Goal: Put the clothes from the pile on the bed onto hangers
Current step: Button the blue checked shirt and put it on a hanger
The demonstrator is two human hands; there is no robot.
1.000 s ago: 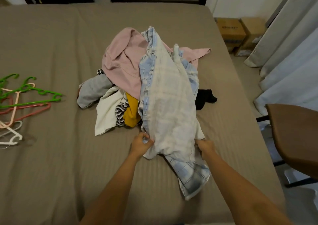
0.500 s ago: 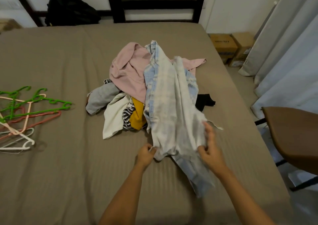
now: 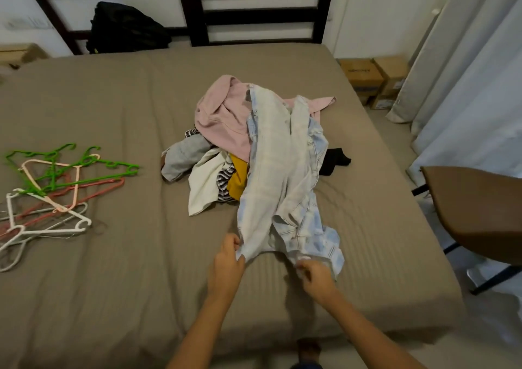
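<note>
Both the left hand (image 3: 227, 258) and right hand (image 3: 313, 274) are pinching the near end of the shirt (image 3: 271, 171), which is stretching away; hangers (image 3: 56, 188) are lying off left.

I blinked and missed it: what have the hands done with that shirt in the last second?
The right hand came down from the shirt's side and now pinches its near hem. The left hand kept its grip on the hem. The pile and hangers stayed put.
</note>
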